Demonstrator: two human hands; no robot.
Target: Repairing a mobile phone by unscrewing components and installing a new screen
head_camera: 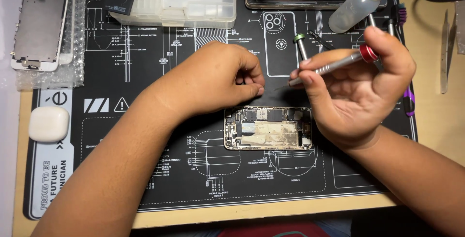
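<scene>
right hand [356,96]: fingers closed on screwdriver [329,66], tip toward left | left hand [220,79]: fingertips pinched, contents too small to tell | both above opened phone [267,128] on mat [145,169]

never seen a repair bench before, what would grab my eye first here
The opened phone body lies at the centre of the black repair mat, its insides bare. Just above it, the right hand holds a silver screwdriver with a red cap, while the left hand pinches something too small to tell. A detached screen rests on bubble wrap, top left.
</scene>
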